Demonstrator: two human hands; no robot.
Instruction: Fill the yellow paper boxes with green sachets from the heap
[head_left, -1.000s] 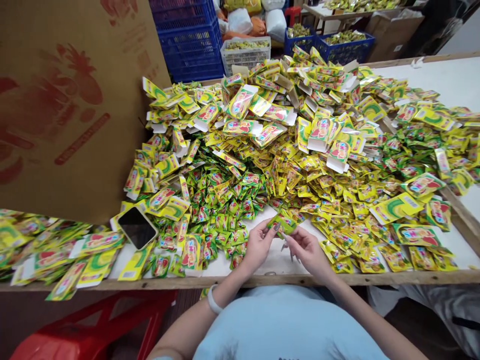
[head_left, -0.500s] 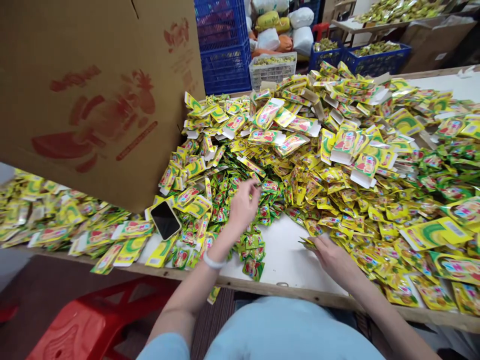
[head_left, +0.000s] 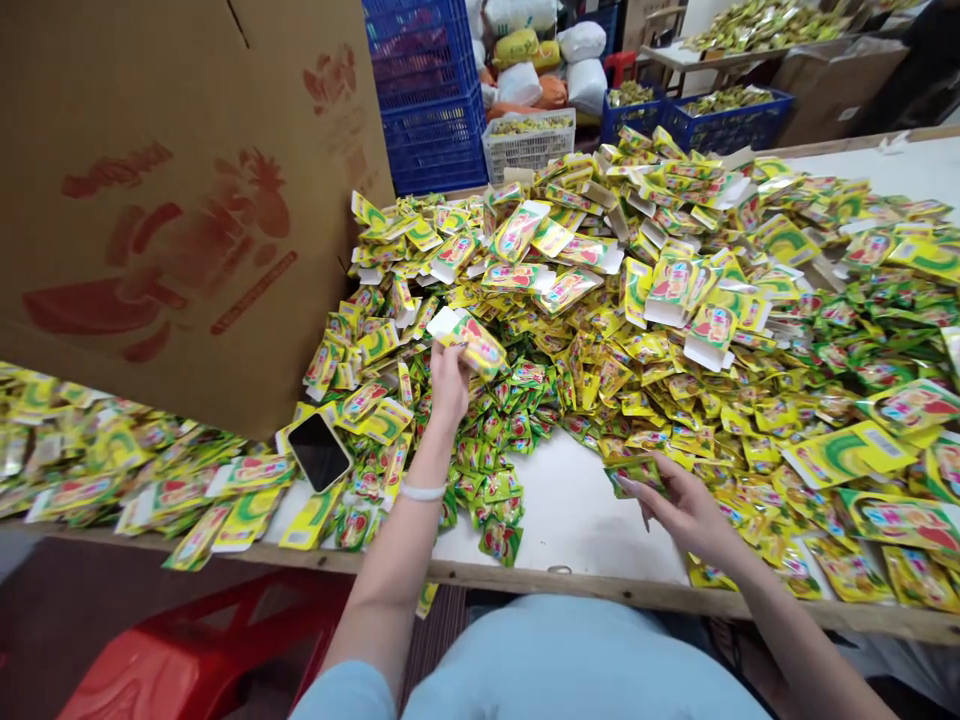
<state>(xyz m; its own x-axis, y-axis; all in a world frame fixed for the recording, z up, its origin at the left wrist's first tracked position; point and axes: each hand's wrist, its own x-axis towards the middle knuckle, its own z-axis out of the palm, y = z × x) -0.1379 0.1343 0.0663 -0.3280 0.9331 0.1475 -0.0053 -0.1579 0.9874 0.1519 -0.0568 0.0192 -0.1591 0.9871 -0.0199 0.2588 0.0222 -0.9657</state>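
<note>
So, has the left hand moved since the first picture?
Yes: judged against the phone lying there, the left hand has moved left and forward, nearer to it.

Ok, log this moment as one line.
left hand: holds flap-open carton | right hand: holds at least one green packet | phone: screen dark

Tabletop (head_left: 562, 510) bright; floor (head_left: 52, 610) dim; carton print (head_left: 154, 228) blurred (edges stretched).

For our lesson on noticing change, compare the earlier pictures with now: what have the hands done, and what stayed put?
The left hand has let go of the green packet that both hands held, gone forward and left, and taken a yellow box. The right hand has moved right, still holding that packet. The phone and carton stayed put.
</note>
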